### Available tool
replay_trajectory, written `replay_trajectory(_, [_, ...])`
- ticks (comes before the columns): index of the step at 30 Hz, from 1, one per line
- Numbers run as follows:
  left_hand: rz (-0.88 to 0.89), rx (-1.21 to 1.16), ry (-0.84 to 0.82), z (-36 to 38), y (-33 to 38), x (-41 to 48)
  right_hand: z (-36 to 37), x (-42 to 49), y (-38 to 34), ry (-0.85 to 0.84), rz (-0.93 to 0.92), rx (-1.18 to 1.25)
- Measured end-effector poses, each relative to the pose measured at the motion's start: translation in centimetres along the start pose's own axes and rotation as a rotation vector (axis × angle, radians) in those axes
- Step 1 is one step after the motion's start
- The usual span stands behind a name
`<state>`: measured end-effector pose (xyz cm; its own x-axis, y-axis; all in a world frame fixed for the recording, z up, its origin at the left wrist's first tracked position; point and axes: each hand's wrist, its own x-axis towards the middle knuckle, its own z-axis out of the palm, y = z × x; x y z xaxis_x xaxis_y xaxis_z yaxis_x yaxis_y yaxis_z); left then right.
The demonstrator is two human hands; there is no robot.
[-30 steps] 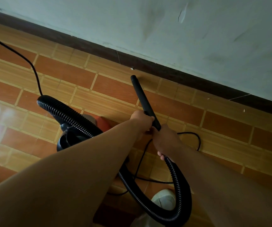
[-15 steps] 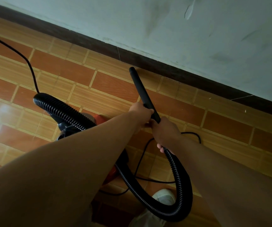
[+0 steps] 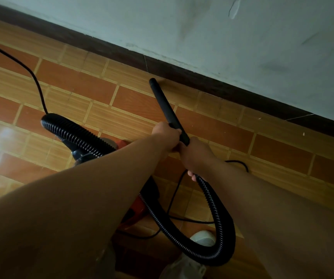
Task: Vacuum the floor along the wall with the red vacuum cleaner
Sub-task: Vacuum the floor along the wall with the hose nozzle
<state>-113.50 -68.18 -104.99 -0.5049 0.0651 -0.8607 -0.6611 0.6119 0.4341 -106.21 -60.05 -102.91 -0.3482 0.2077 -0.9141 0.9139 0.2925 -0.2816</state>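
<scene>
Wand point(image 3: 165, 105) tip just beside skirting point(image 3: 202, 82), 2 grips on it.
Left grip point(image 3: 166, 135) and right grip point(image 3: 197, 156) both clamped round the wand's rear end, right one at the hose point(image 3: 222, 228) joint. Vacuum point(image 3: 139, 206) on the floor point(image 3: 81, 91) under the left forearm, mostly hidden. Wand looks stiff and light: steer from there. Hose is floppy, will likely tug the body; cord point(image 3: 175, 188) could snag.

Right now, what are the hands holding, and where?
Both grip the black vacuum wand: left hand mid-tube, right hand at its lower end by the hose.
</scene>
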Motion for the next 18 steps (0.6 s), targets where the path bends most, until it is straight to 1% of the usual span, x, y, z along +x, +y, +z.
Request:
replay_trajectory(7, [-0.007,0.022,0.035,-2.9,-0.8,1.1,1.5,0.8,-1.9,-0.034,-0.04,-0.085])
replay_trajectory(10, [-0.007,0.009,0.01,-3.6,-1.1,1.0,1.7,0.8,-2.1,-0.034,-0.066,-0.106])
replay_trajectory(14, [0.044,0.048,0.004,-4.4,-1.4,-0.3,1.0,0.0,-1.2,-0.004,-0.085,-0.146])
replay_trajectory(18, [0.157,0.071,0.09,-6.1,-2.3,-4.0,0.4,-1.6,-0.5,0.033,-0.075,-0.164])
